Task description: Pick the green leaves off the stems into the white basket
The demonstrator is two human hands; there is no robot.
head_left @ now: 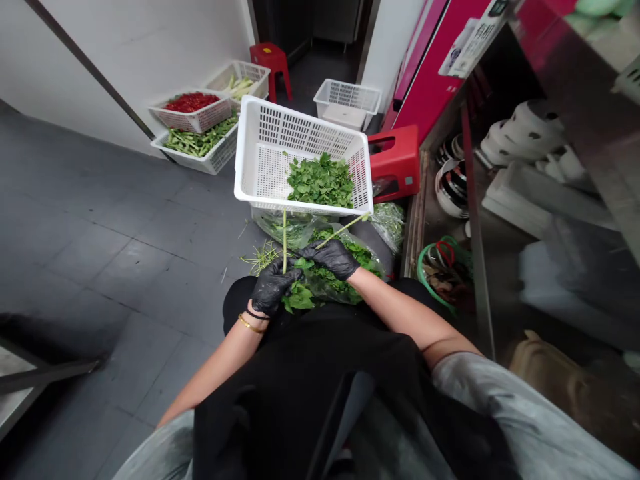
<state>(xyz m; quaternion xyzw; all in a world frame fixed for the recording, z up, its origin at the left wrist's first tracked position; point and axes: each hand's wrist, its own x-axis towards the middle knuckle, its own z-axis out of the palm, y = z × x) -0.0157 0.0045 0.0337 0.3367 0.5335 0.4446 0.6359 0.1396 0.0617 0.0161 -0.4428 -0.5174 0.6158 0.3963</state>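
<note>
My left hand (273,287), in a black glove, is closed around a leafy green stem (285,239); its bare end points up and its leaves (299,297) hang below the fingers. Close by, my gloved right hand (332,259) grips another stem (344,230) that slants up to the right. Under the hands, a clear plastic bag (367,250) of leafy greens lies at my lap. Just beyond stands a white perforated basket (255,167) with a pile of picked green leaves (323,180) in it. Loose thin stalks (263,257) lie left of the bag.
By the wall are baskets of red chillies (191,102), green pods (197,141) and pale vegetables (239,87). A red stool (271,60) stands behind them, another red stool (400,163) beside my basket. A metal shelf (480,247) with containers runs along the right.
</note>
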